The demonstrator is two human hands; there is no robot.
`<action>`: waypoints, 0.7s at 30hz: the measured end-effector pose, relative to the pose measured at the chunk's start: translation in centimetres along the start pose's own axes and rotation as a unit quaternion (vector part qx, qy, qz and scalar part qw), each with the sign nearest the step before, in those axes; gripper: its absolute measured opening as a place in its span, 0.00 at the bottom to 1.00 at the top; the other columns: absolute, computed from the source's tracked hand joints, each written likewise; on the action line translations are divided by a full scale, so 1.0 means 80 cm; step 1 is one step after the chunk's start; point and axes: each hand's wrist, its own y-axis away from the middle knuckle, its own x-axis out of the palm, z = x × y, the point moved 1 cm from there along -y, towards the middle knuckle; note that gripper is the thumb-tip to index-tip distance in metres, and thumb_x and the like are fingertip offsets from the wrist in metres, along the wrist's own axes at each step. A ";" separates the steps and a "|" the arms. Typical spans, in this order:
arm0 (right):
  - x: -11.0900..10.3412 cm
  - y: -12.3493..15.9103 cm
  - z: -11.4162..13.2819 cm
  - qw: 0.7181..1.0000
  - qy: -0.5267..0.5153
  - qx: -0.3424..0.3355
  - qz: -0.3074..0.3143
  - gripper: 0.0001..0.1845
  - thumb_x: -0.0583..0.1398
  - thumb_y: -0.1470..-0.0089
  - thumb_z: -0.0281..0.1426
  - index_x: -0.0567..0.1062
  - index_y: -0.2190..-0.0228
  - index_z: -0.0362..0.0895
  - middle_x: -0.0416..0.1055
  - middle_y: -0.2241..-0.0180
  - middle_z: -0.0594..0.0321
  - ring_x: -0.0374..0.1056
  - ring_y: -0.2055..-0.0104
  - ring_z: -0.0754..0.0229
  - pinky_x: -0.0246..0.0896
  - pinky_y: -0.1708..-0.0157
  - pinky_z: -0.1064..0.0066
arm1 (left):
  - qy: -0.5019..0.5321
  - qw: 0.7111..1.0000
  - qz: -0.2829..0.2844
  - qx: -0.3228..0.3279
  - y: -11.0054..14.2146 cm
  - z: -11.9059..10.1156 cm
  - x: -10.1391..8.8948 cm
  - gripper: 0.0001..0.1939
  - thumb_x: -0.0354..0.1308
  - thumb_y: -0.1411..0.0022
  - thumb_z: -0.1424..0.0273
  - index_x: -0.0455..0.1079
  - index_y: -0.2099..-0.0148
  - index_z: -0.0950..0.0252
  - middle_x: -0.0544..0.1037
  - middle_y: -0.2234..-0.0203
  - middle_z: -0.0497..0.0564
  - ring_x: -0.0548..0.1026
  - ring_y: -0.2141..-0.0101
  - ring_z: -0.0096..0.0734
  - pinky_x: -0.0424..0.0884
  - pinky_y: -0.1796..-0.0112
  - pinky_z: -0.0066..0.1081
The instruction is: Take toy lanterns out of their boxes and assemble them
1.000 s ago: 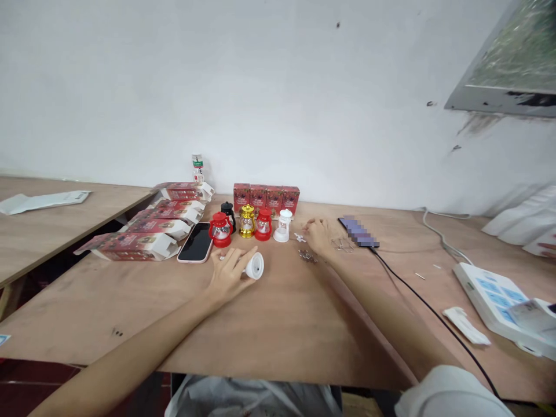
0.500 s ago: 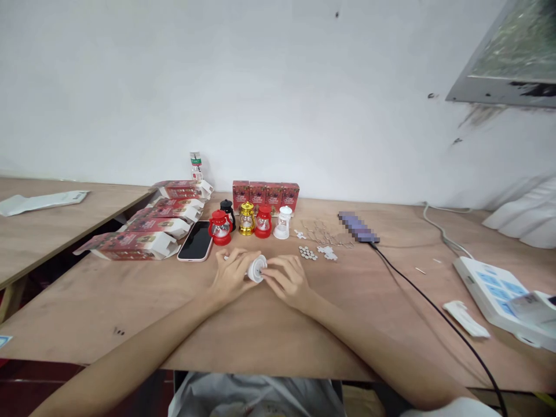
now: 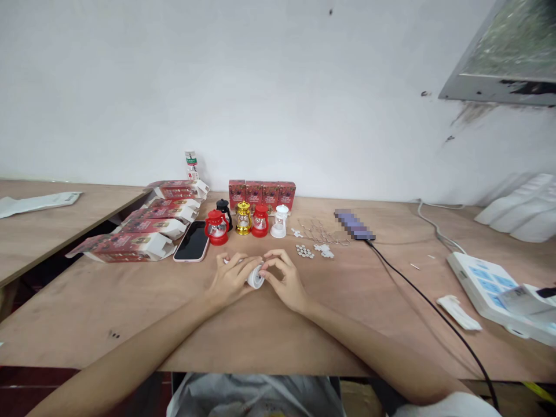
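My left hand (image 3: 230,281) grips a small white toy lantern (image 3: 256,277) lying on its side on the wooden table (image 3: 278,324), its base turned to the right. My right hand (image 3: 284,278) is curled against that base, fingertips pinched at it; whether they hold a small part is hidden. A little beyond my right hand lie a cluster of small button cells (image 3: 304,252) and small white plastic pieces (image 3: 325,251). A row of finished lanterns stands behind: a red one (image 3: 216,227), a black one (image 3: 223,209), a gold one (image 3: 243,218), another red one (image 3: 260,220) and a white one (image 3: 278,222).
A phone (image 3: 191,241) lies face up left of the lanterns. Open red cartons (image 3: 143,229) lie at the left, upright red boxes (image 3: 262,194) at the back. A second phone (image 3: 354,226) with a black cable (image 3: 430,307) sits right; a white power strip (image 3: 495,292) at far right.
My right hand left the small parts at the back and came to the white lantern's base. It now pinches there, and both hands have drawn slightly closer together.
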 end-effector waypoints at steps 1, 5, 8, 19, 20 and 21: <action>0.000 0.000 -0.001 1.000 -0.007 0.013 0.006 0.04 0.58 0.47 0.33 0.71 0.72 0.46 0.64 0.61 0.60 0.64 0.56 0.59 0.59 0.54 0.63 | -0.001 1.000 0.009 -0.001 0.000 0.000 0.001 0.15 0.51 0.38 0.65 0.67 0.51 0.64 0.79 0.60 0.55 0.73 0.63 0.37 0.51 0.65 0.37; 0.000 -0.002 -0.002 0.998 -0.027 0.048 0.014 0.05 0.59 0.48 0.34 0.70 0.72 0.47 0.63 0.61 0.61 0.63 0.56 0.58 0.56 0.52 0.62 | 0.009 1.000 0.022 -0.008 0.000 0.000 0.001 0.15 0.53 0.39 0.66 0.67 0.50 0.64 0.78 0.58 0.54 0.72 0.62 0.36 0.51 0.65 0.36; 0.000 -0.003 -0.004 0.997 -0.039 0.061 0.021 0.05 0.58 0.48 0.35 0.70 0.73 0.47 0.63 0.61 0.61 0.62 0.55 0.58 0.55 0.52 0.63 | 0.016 0.999 0.023 -0.015 -0.001 -0.001 0.001 0.16 0.54 0.40 0.66 0.66 0.50 0.64 0.78 0.58 0.54 0.72 0.62 0.36 0.52 0.65 0.36; 0.003 -0.007 0.000 0.997 -0.035 0.066 0.023 0.06 0.55 0.45 0.33 0.68 0.72 0.46 0.63 0.63 0.62 0.62 0.58 0.60 0.56 0.54 0.65 | 0.011 0.998 0.054 -0.031 -0.004 0.005 0.007 0.17 0.56 0.43 0.67 0.67 0.50 0.64 0.79 0.62 0.55 0.71 0.63 0.38 0.53 0.64 0.36; 0.003 -0.008 0.000 0.997 -0.033 0.066 0.023 0.06 0.55 0.45 0.33 0.68 0.72 0.46 0.63 0.64 0.62 0.63 0.58 0.60 0.56 0.54 0.65 | 0.013 0.998 0.057 -0.034 -0.004 0.006 0.007 0.17 0.56 0.43 0.67 0.67 0.50 0.64 0.79 0.62 0.56 0.71 0.63 0.38 0.53 0.64 0.36; 0.003 -0.009 0.000 0.997 -0.032 0.066 0.024 0.06 0.55 0.45 0.33 0.68 0.72 0.46 0.63 0.64 0.62 0.63 0.58 0.60 0.57 0.54 0.65 | 0.015 0.997 0.060 -0.038 -0.005 0.006 0.007 0.17 0.56 0.43 0.66 0.67 0.50 0.64 0.79 0.62 0.56 0.71 0.63 0.38 0.53 0.64 0.36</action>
